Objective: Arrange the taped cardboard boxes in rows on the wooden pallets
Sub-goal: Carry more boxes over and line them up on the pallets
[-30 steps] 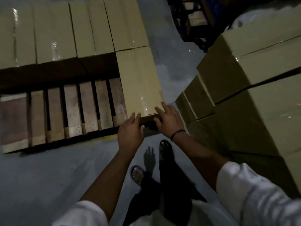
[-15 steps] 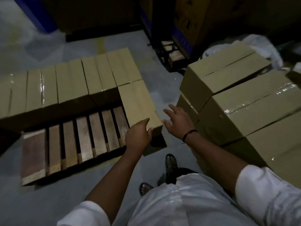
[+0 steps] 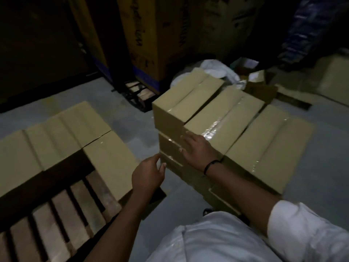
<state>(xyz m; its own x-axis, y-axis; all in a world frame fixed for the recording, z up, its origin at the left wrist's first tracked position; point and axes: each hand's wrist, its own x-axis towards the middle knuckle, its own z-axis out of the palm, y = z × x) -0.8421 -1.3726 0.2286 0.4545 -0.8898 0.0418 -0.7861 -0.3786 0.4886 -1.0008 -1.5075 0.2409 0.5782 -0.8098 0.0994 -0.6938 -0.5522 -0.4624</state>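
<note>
Both hands have left the end box (image 3: 111,161) on the pallet (image 3: 64,214) and swung right to the stack of taped boxes (image 3: 222,118) on the floor. A strip of bare grey floor (image 3: 132,120) separates the pallet's right edge from the stack's near corner. Bare slats lie open in front of the row of boxes (image 3: 56,135) along the pallet's far side. Tall printed cartons (image 3: 151,35) close off the back. The right hand (image 3: 198,150), with a black band (image 3: 211,165) at its wrist, lies flat with fingers spread on the near face of an upper box in the stack. The left hand (image 3: 149,173) reaches toward the corner of the box below, fingers loosely curved and holding nothing; whether it touches is unclear.
</note>
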